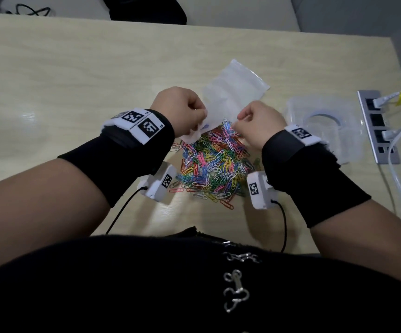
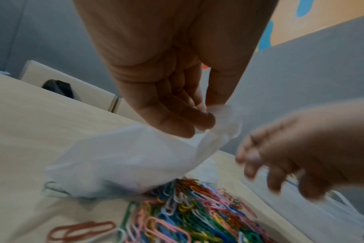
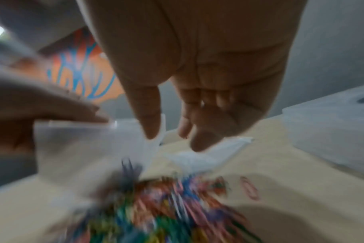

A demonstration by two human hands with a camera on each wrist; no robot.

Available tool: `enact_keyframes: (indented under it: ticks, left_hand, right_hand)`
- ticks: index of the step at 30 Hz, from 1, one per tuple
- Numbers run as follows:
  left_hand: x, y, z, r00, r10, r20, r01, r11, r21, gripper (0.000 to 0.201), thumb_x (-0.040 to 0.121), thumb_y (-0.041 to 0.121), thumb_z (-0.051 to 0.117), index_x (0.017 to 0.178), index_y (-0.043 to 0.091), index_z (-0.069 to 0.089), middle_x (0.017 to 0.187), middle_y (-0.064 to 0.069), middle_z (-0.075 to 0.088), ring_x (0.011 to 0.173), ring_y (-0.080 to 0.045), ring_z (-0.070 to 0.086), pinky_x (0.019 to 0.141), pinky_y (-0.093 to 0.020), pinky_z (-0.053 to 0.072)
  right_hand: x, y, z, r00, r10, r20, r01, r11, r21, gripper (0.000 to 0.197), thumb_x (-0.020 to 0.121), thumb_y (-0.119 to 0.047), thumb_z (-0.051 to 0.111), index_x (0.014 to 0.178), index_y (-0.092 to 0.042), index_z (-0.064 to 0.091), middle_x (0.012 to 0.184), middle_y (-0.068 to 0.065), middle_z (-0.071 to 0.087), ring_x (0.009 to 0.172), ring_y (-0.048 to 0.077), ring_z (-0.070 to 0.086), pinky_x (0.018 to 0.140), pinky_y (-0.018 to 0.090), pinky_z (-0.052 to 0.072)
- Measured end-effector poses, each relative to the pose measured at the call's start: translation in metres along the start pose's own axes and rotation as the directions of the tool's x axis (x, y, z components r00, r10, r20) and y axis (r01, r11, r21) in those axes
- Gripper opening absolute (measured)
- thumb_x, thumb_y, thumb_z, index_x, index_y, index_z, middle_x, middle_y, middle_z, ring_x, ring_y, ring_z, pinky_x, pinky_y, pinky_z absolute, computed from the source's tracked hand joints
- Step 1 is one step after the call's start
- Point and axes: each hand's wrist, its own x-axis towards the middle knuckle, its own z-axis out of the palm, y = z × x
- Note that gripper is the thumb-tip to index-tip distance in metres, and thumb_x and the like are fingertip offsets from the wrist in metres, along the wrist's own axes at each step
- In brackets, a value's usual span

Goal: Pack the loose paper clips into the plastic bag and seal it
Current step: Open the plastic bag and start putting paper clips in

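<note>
While the left hand [image 1: 182, 104] pinches the clear plastic bag [image 1: 233, 92] above the heaped coloured paper clips [image 1: 213, 162] mid-worktop [image 1: 74, 75], the right hand [image 1: 258, 121] seemingly pinches its other edge.

Plastic bag [image 1: 233, 92] lies behind paper clips [image 1: 213, 164].

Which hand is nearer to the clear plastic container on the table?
Right. The right hand is just beside the clear plastic container, at the plastic bag. The left hand is farther away, at the bag's opposite edge.
</note>
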Motion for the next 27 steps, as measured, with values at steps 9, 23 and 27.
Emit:
enact_keyframes:
  ticks: [9, 23, 27]
  left_hand:
    - [-0.002, -0.005, 0.000, 0.999, -0.029, -0.020, 0.029, 0.999, -0.043, 0.015, 0.088, 0.021, 0.062, 0.082, 0.010, 0.070, 0.071, -0.007, 0.071, 0.065, -0.026, 0.070, 0.068, -0.038, 0.062]
    - [-0.002, 0.001, 0.005, 0.999, -0.027, 0.031, 0.030, 0.996, -0.084, 0.014, 0.087, 0.021, 0.063, 0.078, 0.012, 0.069, 0.076, -0.010, 0.074, 0.068, -0.029, 0.072, 0.071, -0.043, 0.062]
    - [-0.004, 0.004, 0.008, 0.999, -0.009, 0.038, 0.012, 0.998, -0.059, 0.012, 0.085, 0.020, 0.064, 0.075, 0.019, 0.068, 0.066, -0.001, 0.070, 0.065, -0.026, 0.072, 0.070, -0.042, 0.062]
  right_hand:
    - [-0.013, 0.016, 0.050, 0.982, -0.104, 0.159, 0.159, 0.907, -0.389, 0.063, 0.084, -0.042, 0.066, 0.136, -0.019, 0.041, 0.136, 0.013, 0.040, 0.122, 0.038, 0.039, 0.100, 0.043, 0.039]
    - [0.003, 0.008, -0.002, 0.993, 0.047, 0.110, -0.067, 0.980, 0.187, 0.012, 0.076, -0.013, 0.076, 0.087, -0.014, 0.071, 0.081, 0.007, 0.069, 0.080, 0.028, 0.069, 0.078, 0.035, 0.059]
    - [-0.003, -0.012, -0.015, 0.966, 0.062, 0.249, -0.197, 0.800, 0.567, 0.008, 0.081, 0.001, 0.071, 0.088, -0.003, 0.068, 0.075, 0.009, 0.060, 0.064, 0.015, 0.061, 0.060, 0.017, 0.059]
